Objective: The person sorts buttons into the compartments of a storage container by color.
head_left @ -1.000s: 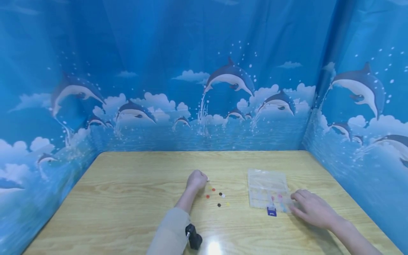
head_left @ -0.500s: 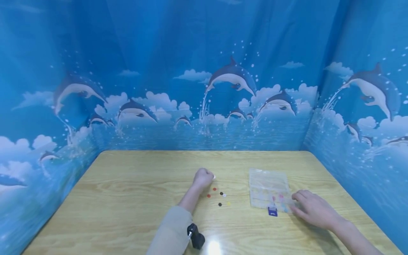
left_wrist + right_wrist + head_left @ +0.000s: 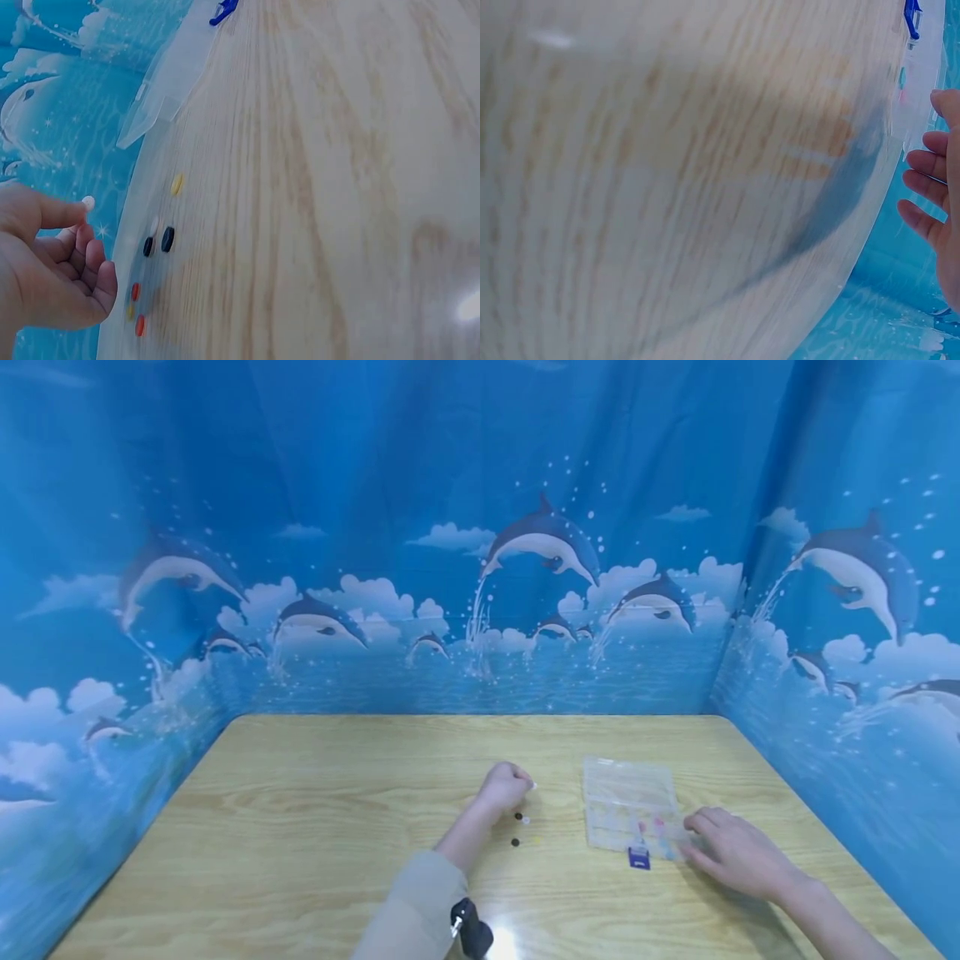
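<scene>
My left hand (image 3: pixel 504 787) pinches a small white disc (image 3: pixel 88 203) between thumb and index finger, its other fingers curled, above the table. Below it in the left wrist view lie small coloured discs: a yellow disc (image 3: pixel 177 184), two black discs, a white one, and two red discs with another yellow beside them. The red ones are hidden behind the hand in the head view. A clear plastic compartment box (image 3: pixel 628 785) lies opened out to the right, with some pink and blue pieces inside. My right hand (image 3: pixel 738 852) is at its right edge, fingers loosely bent.
A blue latch (image 3: pixel 639 858) sticks out from the box's near edge. The wooden table (image 3: pixel 300 827) runs back to a blue dolphin-print curtain (image 3: pixel 420 527) behind and at both sides. A black wrist device (image 3: pixel 471 928) sits on the left sleeve.
My left hand has moved right toward the box with the white disc, passing over the red discs. The right hand and the box have stayed in place.
</scene>
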Demonstrator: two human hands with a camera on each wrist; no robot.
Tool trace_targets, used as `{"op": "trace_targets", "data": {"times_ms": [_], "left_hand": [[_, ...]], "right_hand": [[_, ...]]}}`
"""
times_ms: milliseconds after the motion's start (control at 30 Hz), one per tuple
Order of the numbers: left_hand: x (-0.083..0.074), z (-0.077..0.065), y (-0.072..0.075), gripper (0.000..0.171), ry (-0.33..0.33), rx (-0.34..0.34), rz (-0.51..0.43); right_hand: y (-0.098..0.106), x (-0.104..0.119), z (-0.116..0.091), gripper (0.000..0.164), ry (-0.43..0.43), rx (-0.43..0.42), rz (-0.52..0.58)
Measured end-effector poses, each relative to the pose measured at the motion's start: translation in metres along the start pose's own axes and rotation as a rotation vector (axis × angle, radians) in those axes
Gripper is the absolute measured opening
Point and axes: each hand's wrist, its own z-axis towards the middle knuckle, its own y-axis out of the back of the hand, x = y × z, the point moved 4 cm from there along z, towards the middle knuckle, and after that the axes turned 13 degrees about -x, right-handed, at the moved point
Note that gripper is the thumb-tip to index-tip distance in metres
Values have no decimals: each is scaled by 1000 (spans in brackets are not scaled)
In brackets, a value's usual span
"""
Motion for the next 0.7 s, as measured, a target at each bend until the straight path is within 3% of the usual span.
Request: {"op": "trace_targets", "data": {"times_ms": [433,700], "left_hand": [[-12,-15,-28,5,-83,84,19],[-18,-28,-39,4,-110,106,34]], "right_hand": [[1,-1,1,30,40,-55,-1],[0,-2,1,30,21,-33,-5]]}}
